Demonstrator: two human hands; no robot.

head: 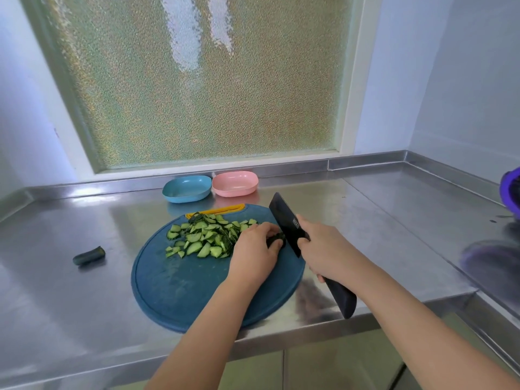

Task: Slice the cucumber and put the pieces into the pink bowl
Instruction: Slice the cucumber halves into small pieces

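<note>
Slicing nearly done: left hand curls fingers round cucumber stub mid-frame on board; right hand grips knife. Slices piled left, pink bowl above empty. Next: final cuts, then transfer.

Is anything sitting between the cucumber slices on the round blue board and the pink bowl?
Nothing visible. Only the blue cutting board's rim and bare steel counter lie between the green cucumber slices and the pink oval bowl; the blue oval bowl sits left of that path, the black cleaver right.
</note>
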